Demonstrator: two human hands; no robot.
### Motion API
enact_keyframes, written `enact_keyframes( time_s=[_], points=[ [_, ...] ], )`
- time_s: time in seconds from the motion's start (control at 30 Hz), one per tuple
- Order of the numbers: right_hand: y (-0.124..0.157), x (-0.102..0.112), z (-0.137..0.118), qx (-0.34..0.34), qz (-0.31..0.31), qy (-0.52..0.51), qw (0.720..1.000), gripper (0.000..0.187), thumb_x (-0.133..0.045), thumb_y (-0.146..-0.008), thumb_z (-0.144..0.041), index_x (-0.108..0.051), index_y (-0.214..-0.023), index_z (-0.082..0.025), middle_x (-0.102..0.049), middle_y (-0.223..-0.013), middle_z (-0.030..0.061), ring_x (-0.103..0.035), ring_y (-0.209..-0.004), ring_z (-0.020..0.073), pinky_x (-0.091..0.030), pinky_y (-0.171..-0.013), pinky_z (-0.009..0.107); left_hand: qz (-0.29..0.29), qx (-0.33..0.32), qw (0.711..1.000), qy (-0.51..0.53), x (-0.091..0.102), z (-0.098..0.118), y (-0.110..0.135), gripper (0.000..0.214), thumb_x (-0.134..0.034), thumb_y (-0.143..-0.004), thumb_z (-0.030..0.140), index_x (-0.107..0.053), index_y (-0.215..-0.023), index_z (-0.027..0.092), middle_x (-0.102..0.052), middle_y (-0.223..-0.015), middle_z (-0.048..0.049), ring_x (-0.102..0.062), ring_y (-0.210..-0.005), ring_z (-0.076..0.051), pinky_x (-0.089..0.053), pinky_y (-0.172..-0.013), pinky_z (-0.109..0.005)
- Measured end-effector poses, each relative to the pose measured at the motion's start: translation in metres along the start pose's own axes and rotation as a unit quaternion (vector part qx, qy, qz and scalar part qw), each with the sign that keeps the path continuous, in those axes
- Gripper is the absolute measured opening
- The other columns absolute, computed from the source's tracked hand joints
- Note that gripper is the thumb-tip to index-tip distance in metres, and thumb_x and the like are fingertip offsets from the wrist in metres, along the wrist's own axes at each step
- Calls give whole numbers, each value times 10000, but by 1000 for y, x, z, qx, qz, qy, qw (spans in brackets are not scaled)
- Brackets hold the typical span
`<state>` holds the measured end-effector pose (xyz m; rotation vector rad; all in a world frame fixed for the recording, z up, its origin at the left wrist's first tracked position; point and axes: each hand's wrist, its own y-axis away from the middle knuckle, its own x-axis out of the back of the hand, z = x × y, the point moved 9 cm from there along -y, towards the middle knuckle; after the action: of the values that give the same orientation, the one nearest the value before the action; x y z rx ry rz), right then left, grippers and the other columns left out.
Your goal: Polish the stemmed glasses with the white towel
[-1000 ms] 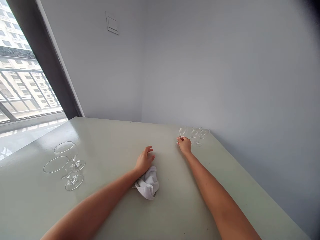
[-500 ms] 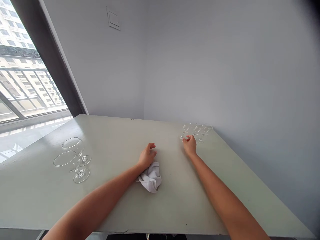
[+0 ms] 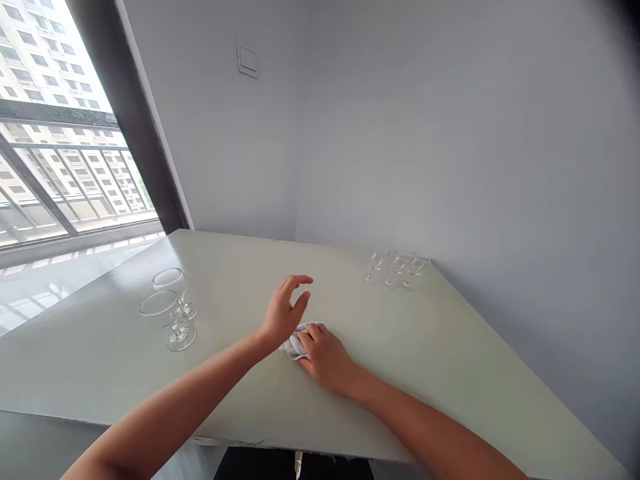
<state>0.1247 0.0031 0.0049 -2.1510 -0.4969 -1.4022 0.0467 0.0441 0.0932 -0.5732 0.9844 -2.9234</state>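
Note:
My right hand (image 3: 327, 357) is closed on a crumpled white cloth (image 3: 296, 345) lying on the table (image 3: 240, 393). Just above and left of it, my left hand (image 3: 286, 308) hovers with thumb and fingers apart, nothing between them. Its wrist hides part of the cloth's left side. Two clear stemmed glasses (image 3: 181, 338) stand upright on the left of the table. At the far right, several more stemmed glasses (image 3: 398, 268) are grouped near the wall, away from both hands.
Grey walls (image 3: 425, 133) meet behind the table, with a light switch (image 3: 247, 60) on the left one. A dark-framed window (image 3: 75, 167) with railings is at far left. The table's front edge runs close to my body.
My right hand has come back from the far glasses to the cloth and gripped it. My left hand has lifted slightly, its fingers spread wider. The view has shifted a little.

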Motion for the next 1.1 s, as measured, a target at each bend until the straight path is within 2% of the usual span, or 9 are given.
enact_keyframes(
  time_s=[0.07,0.13,0.27,0.33,0.43,0.53,0.63,0.8,1.1],
  points=[
    [-5,0,20,-37,16,-78,996,91,-509,-799,-235,-585,-820,-190,-566,-882,64,-508,-797,183,-418,-700,298,60,-194,975,-89,35,52,25,275,-504,-751,100,-536,-990,232,-602,-987,-34,-545,-917,-156,-443,-808,-340],
    [-8,0,47,-105,39,-210,971,194,-466,-826,-287,-561,-692,-184,-552,-733,20,-497,-670,144,-395,-624,262,176,-294,923,-176,75,74,56,241,-573,-678,66,-530,-859,219,-583,-895,-26,-539,-858,-159,-453,-766,-341],
    [-4,-10,88,-230,77,-488,838,323,-525,-765,-469,-528,-644,-170,-466,-531,-38,-426,-509,109,-334,-515,236,465,-231,824,-226,161,50,108,298,-667,-627,226,-457,-837,197,-486,-887,-20,-523,-846,-168,-445,-761,-362],
    [-2,-13,95,-242,100,-589,765,322,-595,-709,-485,-556,-696,-166,-512,-576,-29,-457,-546,117,-360,-549,243,524,-126,815,-214,187,23,123,439,-682,-622,300,-447,-977,192,-462,-1025,-49,-501,-969,-192,-424,-840,-392],
    [0,-7,103,-246,147,-660,694,323,-653,-667,-472,-591,-749,-166,-566,-652,-2,-499,-626,142,-391,-605,261,511,88,834,-190,205,-25,135,656,-699,-626,319,-381,-1190,213,-380,-1247,-89,-418,-1145,-219,-375,-940,-409],
    [3,7,114,-248,208,-654,683,310,-684,-643,-455,-597,-708,-165,-572,-654,5,-499,-646,151,-390,-605,261,466,276,835,-100,204,-71,150,762,-697,-629,378,-317,-1274,240,-365,-1308,-92,-380,-1203,-240,-343,-977,-429],
    [5,16,121,-246,234,-664,667,296,-694,-635,-449,-597,-685,-174,-579,-662,0,-498,-645,149,-387,-588,255,400,387,830,-14,192,-104,152,765,-687,-626,420,-332,-1279,237,-379,-1323,-92,-358,-1231,-249,-304,-1004,-430],
    [6,13,125,-252,227,-698,631,295,-710,-616,-438,-622,-733,-182,-584,-683,-9,-496,-639,137,-385,-568,243,365,395,843,-17,191,-120,143,727,-683,-607,450,-397,-1242,240,-421,-1303,-91,-376,-1218,-255,-308,-989,-434],
    [5,9,123,-234,207,-718,622,265,-705,-636,-394,-654,-819,-210,-598,-742,-4,-502,-685,140,-409,-615,246,365,376,851,-40,196,-109,139,571,-689,-583,433,-527,-1083,210,-612,-1027,-61,-564,-944,-254,-396,-858,-439]
  ],
)
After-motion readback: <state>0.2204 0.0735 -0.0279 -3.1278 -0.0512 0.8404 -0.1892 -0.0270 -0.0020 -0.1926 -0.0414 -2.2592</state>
